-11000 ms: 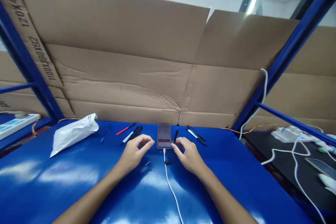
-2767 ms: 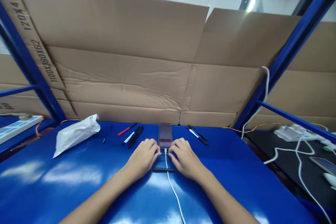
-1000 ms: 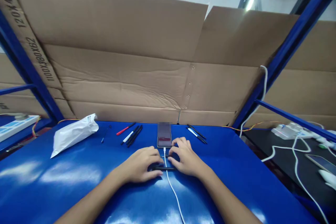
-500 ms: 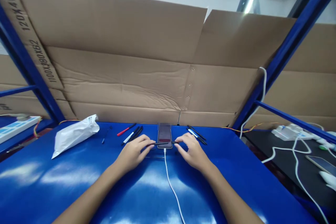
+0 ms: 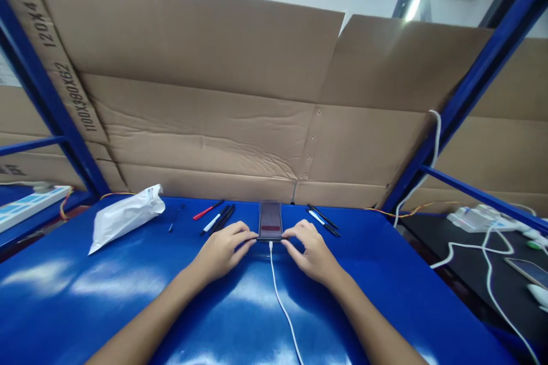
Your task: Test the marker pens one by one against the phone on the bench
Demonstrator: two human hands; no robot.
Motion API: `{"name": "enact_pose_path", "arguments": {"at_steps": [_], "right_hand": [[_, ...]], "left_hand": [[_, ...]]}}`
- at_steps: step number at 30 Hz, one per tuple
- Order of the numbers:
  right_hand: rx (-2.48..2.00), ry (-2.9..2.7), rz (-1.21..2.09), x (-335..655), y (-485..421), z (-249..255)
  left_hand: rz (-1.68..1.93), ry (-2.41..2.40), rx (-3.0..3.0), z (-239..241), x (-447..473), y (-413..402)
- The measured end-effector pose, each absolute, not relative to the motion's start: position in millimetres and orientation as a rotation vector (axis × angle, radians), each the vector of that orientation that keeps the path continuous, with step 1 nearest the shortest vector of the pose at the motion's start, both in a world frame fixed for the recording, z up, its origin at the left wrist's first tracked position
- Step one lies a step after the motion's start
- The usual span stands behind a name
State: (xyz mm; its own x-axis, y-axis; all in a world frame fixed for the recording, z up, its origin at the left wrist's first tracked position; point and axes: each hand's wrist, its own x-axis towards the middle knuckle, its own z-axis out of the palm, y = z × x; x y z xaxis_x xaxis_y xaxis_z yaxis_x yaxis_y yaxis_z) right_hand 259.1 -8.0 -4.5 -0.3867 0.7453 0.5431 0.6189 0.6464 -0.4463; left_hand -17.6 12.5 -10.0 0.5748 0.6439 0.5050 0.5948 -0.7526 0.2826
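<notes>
A phone (image 5: 270, 218) lies on the blue table (image 5: 107, 291) with a white cable (image 5: 282, 302) plugged into its near end. My left hand (image 5: 222, 251) and my right hand (image 5: 312, 251) sit on either side of that end, fingers pinched together. Between them they hold a thin black pen (image 5: 269, 238) crosswise over the phone's near edge. A red pen (image 5: 208, 210) and black pens (image 5: 219, 219) lie to the left of the phone. More pens (image 5: 323, 220) lie to its right.
A white plastic bag (image 5: 126, 217) lies at the left. Cardboard sheets (image 5: 205, 125) wall off the back between blue rack posts (image 5: 466, 85). At the right are a power strip (image 5: 475, 218), white cables and another phone (image 5: 528, 271). A second power strip (image 5: 29, 202) sits far left.
Both hands lifted the black pen off the table near me and carried it forward. It now lies across the phone's near end, with the hands closer together.
</notes>
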Motion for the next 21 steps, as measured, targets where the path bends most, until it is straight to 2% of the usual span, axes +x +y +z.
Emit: {"name": "enact_pose_path", "arguments": {"at_steps": [8, 14, 21], "right_hand": [[-1.051, -2.024, 0.497, 240, -16, -10], [-1.048, -1.898, 0.395, 246, -12, -6], [-1.072, -1.865, 0.326, 252, -8, -3]], "left_hand": [[0.840, 0.967, 2.562, -5, -9, 2], [0.942, 1.116, 2.307, -10, -15, 11], [0.715, 1.320, 2.402, -25, -26, 31]]}}
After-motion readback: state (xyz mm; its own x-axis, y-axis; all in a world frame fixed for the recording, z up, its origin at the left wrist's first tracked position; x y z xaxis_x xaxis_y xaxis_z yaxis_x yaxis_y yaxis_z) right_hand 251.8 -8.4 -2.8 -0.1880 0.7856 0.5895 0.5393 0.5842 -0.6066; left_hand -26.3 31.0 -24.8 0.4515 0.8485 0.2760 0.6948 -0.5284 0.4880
